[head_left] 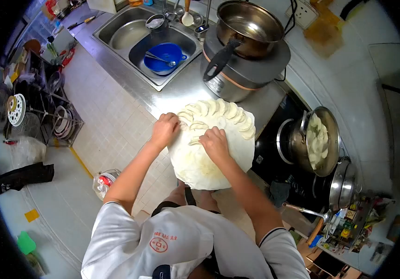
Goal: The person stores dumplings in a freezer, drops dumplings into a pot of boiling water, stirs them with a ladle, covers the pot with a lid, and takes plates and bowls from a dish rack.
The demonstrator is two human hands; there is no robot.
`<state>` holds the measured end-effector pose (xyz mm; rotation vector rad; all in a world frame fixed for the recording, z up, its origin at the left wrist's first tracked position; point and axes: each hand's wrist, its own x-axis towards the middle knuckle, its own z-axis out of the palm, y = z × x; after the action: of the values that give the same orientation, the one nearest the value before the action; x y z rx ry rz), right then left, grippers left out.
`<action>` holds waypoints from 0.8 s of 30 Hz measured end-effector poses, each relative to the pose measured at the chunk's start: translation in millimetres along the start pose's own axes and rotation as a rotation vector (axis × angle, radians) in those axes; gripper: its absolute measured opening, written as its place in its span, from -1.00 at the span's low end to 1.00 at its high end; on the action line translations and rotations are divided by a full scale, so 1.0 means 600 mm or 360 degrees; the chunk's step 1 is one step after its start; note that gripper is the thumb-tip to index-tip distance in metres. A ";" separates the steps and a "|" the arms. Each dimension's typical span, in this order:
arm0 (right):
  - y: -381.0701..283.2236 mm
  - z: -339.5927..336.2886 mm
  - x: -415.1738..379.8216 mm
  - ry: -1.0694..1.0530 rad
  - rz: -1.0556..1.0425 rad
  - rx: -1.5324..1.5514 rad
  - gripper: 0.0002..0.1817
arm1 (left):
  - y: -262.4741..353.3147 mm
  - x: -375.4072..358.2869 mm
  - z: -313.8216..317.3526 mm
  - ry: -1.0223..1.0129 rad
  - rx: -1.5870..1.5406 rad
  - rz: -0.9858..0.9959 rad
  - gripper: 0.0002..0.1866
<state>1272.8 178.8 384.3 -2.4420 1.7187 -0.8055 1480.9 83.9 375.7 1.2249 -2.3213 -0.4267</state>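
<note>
A round, pale board or tray point(200, 167) lies in front of me, overhanging the counter's front edge. White half-moon dumplings point(230, 110) sit in a curved row along its far rim, with a few more near the middle. At the board's left side, my left hand point(164, 130) has its fingers closed on a dumpling at the row's end. My right hand point(214, 144) reaches over the middle, fingertips pinched on a dumpling point(195, 140). The fingers partly cover both dumplings.
To the right, a pot point(318, 142) holding dumplings stands on the black gas stove point(274, 156). A saucepan point(250, 28) rests on a large lidded cooker point(260, 65) behind the board. In the double sink point(132, 76) is a blue basin point(163, 51) with utensils. A dish rack point(65, 121) stands left.
</note>
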 end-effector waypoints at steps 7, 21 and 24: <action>0.028 -0.306 -0.062 0.0332 0.0185 -0.0120 -0.92 | 0.198 0.051 -0.100 -0.0286 -0.0905 -0.0196 -0.93; 0.374 -0.548 -0.279 0.0202 0.1270 -0.0893 -0.84 | 0.745 0.298 0.204 -0.0435 -0.0620 0.0581 -0.82; 0.366 -0.557 -0.281 0.0179 0.1348 -0.0788 -0.77 | 0.755 0.294 0.199 -0.0382 -0.0565 0.0630 -0.78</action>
<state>894.8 328.8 536.2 -1.5378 2.9130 -0.4332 1020.5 192.5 539.3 0.5558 -2.4675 -0.8328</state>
